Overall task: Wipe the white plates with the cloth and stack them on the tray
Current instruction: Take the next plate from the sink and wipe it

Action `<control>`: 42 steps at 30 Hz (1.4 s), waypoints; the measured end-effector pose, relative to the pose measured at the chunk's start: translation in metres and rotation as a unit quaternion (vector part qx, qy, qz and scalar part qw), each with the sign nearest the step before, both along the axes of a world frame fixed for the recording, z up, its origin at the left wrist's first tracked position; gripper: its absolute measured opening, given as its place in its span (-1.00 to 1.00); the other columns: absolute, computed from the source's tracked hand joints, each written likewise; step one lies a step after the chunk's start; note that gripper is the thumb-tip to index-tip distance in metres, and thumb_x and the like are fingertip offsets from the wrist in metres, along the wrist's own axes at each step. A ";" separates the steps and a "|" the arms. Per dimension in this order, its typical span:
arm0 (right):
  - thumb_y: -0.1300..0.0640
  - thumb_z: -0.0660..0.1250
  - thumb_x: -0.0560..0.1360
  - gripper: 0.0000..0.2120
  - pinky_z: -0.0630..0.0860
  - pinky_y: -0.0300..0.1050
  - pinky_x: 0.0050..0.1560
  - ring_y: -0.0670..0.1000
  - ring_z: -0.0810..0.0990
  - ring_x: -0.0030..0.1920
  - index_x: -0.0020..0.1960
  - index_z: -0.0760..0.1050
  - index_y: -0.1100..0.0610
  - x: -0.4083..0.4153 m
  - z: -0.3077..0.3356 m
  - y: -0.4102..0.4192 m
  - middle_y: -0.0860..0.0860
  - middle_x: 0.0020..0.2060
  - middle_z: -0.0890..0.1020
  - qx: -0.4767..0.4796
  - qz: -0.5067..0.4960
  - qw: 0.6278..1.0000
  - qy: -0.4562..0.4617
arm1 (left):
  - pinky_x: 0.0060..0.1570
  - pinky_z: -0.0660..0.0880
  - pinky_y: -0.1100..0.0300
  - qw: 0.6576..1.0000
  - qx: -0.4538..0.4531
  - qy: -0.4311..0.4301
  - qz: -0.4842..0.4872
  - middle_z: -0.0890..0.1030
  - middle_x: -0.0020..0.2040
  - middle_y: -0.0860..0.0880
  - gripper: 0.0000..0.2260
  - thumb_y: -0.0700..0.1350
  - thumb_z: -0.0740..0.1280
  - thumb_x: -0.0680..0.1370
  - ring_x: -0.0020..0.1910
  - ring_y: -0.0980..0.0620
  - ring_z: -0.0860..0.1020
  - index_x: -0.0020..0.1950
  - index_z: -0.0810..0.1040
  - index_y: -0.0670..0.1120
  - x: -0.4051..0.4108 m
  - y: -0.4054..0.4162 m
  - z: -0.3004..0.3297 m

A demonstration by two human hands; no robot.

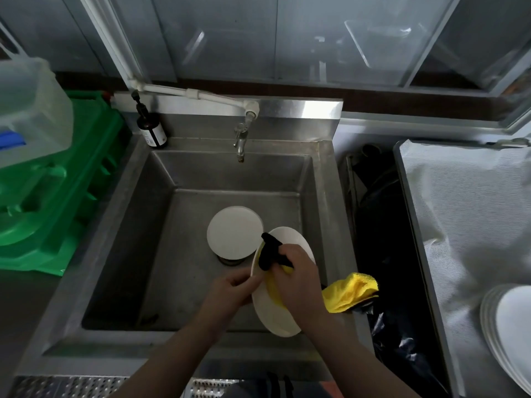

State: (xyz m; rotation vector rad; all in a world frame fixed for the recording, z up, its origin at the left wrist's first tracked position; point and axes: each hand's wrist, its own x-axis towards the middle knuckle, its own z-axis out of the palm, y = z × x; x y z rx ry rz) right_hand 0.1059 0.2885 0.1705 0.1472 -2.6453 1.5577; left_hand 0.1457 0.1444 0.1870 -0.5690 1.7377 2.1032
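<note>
yellow cloth [349, 291] in right hand [298, 285] on white plate [275, 314], left hand [230, 288] at rim

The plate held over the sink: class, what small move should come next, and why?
Probably keep rubbing the yellow cloth across the plate. The right hand presses the cloth on its face while the left hand grips its rim, so wiping looks unfinished; the stack on the tray comes after.

Steel sink [115, 239] with white plate [234, 232]; cloth-lined tray [408, 196] with stacked plates [508, 320].
</note>
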 end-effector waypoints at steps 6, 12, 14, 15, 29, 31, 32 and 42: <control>0.29 0.38 0.48 -0.81 0.33 -0.56 -0.04 -0.14 0.51 -0.05 0.09 0.59 0.17 -0.014 -0.010 0.008 -0.12 -0.07 0.55 0.004 -0.046 0.998 -0.037 | -0.08 0.60 0.22 1.000 -0.004 0.018 -0.001 0.73 -0.03 -0.10 -0.84 -0.21 0.33 0.59 -0.03 0.00 0.69 0.03 0.71 -0.10 0.001 -0.001 0.002; 0.22 0.33 0.53 -0.73 0.37 -0.23 0.04 -0.09 0.49 0.02 0.21 0.55 0.09 -0.028 -0.023 0.022 -0.08 0.00 0.54 -0.015 -0.081 0.988 -0.134 | -0.12 0.59 0.25 0.999 -0.006 0.033 0.014 0.73 -0.04 -0.09 -0.84 -0.29 0.34 0.57 -0.07 0.05 0.69 0.02 0.70 -0.12 0.002 -0.003 0.000; 0.22 0.33 0.52 -0.76 0.37 -0.20 -0.03 -0.08 0.50 -0.02 0.17 0.56 0.05 -0.031 -0.025 0.026 -0.07 -0.03 0.56 -0.018 -0.095 0.984 -0.150 | -0.13 0.58 0.26 0.999 0.000 0.033 0.018 0.74 -0.04 -0.09 -0.84 -0.30 0.34 0.56 -0.07 0.06 0.69 0.03 0.69 -0.14 0.001 -0.003 0.000; 0.22 0.33 0.51 -0.79 0.37 -0.20 -0.11 -0.09 0.50 -0.07 0.10 0.56 0.01 -0.033 -0.025 0.028 -0.09 -0.08 0.58 -0.029 -0.107 0.981 -0.160 | -0.13 0.58 0.27 0.999 0.004 0.033 0.019 0.74 -0.04 -0.08 -0.84 -0.31 0.34 0.56 -0.07 0.06 0.69 0.04 0.69 -0.14 0.001 -0.003 0.001; 0.08 0.38 0.51 -0.97 0.37 -0.17 -0.25 -0.08 0.53 -0.14 -0.06 0.57 -0.03 -0.020 -0.023 0.030 -0.06 -0.19 0.61 -0.086 -0.147 0.960 -0.221 | -0.09 0.59 0.26 1.000 0.002 0.012 -0.005 0.73 0.00 -0.06 -0.84 -0.25 0.36 0.56 -0.01 0.03 0.70 0.11 0.67 -0.15 0.001 -0.006 -0.001; 0.07 0.39 0.50 -0.95 0.39 -0.17 -0.23 -0.09 0.54 -0.12 -0.04 0.59 -0.06 -0.016 -0.018 0.028 -0.07 -0.17 0.62 -0.102 -0.141 0.958 -0.228 | -0.06 0.60 0.23 1.000 -0.001 0.011 -0.012 0.73 0.02 -0.05 -0.82 -0.24 0.37 0.56 0.02 0.02 0.69 0.14 0.67 -0.14 0.001 -0.005 -0.001; 0.07 0.39 0.50 -0.93 0.40 -0.17 -0.21 -0.09 0.55 -0.10 -0.03 0.60 -0.06 -0.015 -0.017 0.026 -0.09 -0.16 0.63 -0.110 -0.137 0.957 -0.232 | -0.03 0.60 0.22 1.000 -0.004 0.012 -0.016 0.73 0.03 -0.05 -0.82 -0.23 0.38 0.56 0.04 0.01 0.69 0.15 0.67 -0.13 0.000 -0.006 -0.001; 0.13 0.44 0.46 -0.88 0.51 -0.13 -0.01 -0.13 0.58 -0.04 -0.08 0.63 -0.09 -0.002 0.003 0.004 -0.15 -0.15 0.67 -0.120 -0.075 0.965 -0.221 | -0.06 0.60 0.23 1.000 -0.012 -0.003 -0.018 0.73 -0.01 -0.07 -0.86 -0.19 0.36 0.58 0.00 0.00 0.69 0.09 0.69 -0.12 -0.006 -0.003 0.001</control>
